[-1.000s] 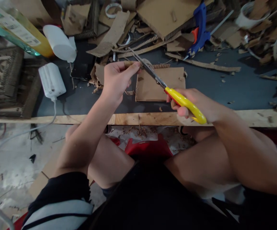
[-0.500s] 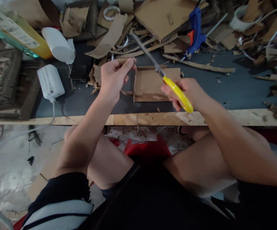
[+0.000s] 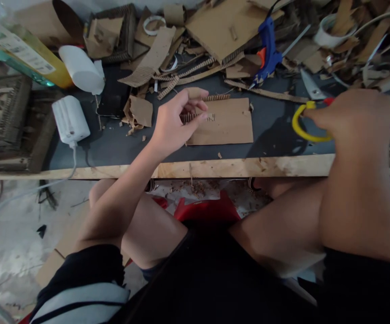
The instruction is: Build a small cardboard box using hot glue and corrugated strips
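Head view: 2 hands above 1 bench (image 3: 120, 145). The left hand (image 3: 172, 121) is over 1 cardboard panel (image 3: 228, 126) and 1 short strip (image 3: 211, 117); its fingers curl, and I cannot tell if they grip the strip. The right hand (image 3: 363, 108) meets 1 pair of scissors (image 3: 310, 105), its fingers mostly hidden, grip unclear. 0.5 seconds ago, the scissors were raised over the panel; now they're right of 1 glue gun (image 3: 267, 49).
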